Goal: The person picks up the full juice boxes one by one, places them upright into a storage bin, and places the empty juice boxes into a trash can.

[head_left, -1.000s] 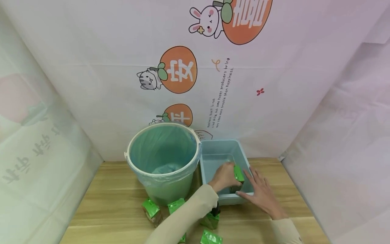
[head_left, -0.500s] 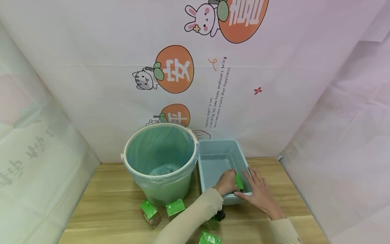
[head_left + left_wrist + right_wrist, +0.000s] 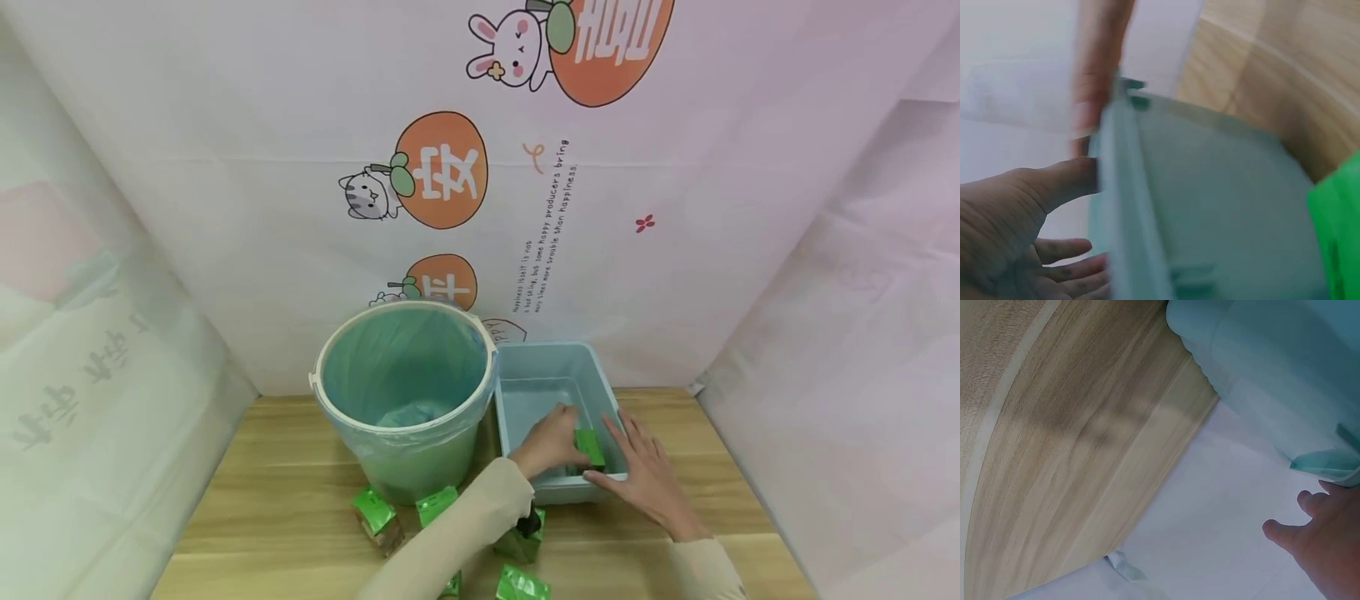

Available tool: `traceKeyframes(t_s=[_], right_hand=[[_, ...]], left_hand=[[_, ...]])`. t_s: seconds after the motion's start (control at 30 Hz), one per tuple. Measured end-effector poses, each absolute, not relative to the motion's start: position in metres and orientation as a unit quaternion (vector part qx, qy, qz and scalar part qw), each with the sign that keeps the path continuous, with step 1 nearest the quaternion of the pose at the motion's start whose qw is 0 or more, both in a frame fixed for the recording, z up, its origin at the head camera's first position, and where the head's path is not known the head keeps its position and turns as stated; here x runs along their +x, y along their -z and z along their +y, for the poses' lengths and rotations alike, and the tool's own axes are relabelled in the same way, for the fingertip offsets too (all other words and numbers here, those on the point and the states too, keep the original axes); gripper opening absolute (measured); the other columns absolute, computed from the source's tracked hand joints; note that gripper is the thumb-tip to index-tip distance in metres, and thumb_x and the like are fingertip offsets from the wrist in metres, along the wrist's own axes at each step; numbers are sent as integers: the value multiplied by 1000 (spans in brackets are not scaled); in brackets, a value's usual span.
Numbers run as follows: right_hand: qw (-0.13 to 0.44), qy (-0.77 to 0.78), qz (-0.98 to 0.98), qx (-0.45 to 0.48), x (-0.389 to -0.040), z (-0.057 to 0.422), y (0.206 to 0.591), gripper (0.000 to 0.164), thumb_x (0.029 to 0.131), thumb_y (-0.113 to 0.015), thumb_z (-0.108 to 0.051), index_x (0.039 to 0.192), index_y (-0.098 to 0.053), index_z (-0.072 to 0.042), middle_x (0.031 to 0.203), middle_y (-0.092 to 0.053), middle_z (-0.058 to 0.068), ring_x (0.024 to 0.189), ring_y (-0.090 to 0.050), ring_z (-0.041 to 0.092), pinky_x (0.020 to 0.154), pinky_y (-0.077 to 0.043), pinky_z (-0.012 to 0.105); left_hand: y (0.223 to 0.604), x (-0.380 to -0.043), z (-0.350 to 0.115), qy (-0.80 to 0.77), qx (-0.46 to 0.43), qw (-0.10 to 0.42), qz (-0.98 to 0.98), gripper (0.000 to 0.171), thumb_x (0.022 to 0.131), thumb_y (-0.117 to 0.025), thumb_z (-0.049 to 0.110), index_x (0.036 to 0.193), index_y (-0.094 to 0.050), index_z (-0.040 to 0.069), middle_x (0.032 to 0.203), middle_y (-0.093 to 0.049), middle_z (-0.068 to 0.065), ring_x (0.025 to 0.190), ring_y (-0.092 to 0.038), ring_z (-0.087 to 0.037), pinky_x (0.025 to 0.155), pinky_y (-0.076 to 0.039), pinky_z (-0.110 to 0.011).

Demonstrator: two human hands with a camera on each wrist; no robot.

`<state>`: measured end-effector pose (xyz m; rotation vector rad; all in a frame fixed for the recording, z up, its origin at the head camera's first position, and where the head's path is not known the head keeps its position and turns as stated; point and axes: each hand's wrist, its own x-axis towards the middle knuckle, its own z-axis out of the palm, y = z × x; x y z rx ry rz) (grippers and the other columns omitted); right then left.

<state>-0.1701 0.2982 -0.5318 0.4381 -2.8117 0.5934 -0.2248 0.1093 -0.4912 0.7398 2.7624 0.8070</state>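
In the head view my left hand [image 3: 551, 442] reaches over the front of a pale blue plastic bin [image 3: 567, 493]. Beside its fingers, a small green-topped carton [image 3: 590, 450] sits in the bin's front right corner. The left wrist view shows the left hand [image 3: 1029, 225] with its fingers loosely spread past the bin's rim [image 3: 1125, 206]; the bin wall hides the carton there. My right hand [image 3: 648, 479] rests at the bin's front right corner, its thumb by the front rim and its fingers extended along the right side.
A round pail [image 3: 427, 471] with a clear plastic liner stands left of the bin. Several green-topped cartons are on the wooden table [image 3: 247, 500] in front, including one carton [image 3: 378, 517] near the pail. White printed cloth [image 3: 300, 292] surrounds the table.
The left hand has lowered the carton into the bin's front right corner, then its fingers have loosened and drawn slightly left of it. The right hand has stayed at the rim.
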Motion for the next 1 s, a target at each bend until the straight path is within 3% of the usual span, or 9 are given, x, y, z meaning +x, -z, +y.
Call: traceKeyframes(t_s=[0.27,0.5,0.83,1.0], right_hand=[[111,-205,-962,145,-169,300,533,93,79,-69,-57,151,-30,-13,158,-14,15,144,-11,36,103,-15,70],[109,-209,-961,143,-169,299,531,93,78,-70,-57,151,-31,-13,158,-15,15,143,-11,37,103,-15,69],[121,-211,-959,147,-169,299,530,93,77,-71,-56,149,-34,-11,157,-17,17,143,-13,37,103,-15,70],[117,-207,-960,145,-169,298,530,94,77,-71,-57,149,-34,-10,157,-17,17,142,-15,40,103,-16,69]], left_hand=[[466,-207,69,-295,287,16,911,71,80,-78,36,141,-45,21,141,-43,2,120,-51,-14,88,-49,-28],[459,-170,19,-323,337,-47,883,53,87,-71,34,134,-51,20,131,-50,4,116,-53,-13,90,-48,-27],[477,-115,-47,-362,328,-128,863,51,81,-79,25,125,-56,19,120,-54,7,109,-55,-10,88,-50,-28],[491,-96,-74,-352,296,-148,876,53,78,-81,33,124,-56,22,118,-54,10,105,-56,-10,82,-52,-28]])
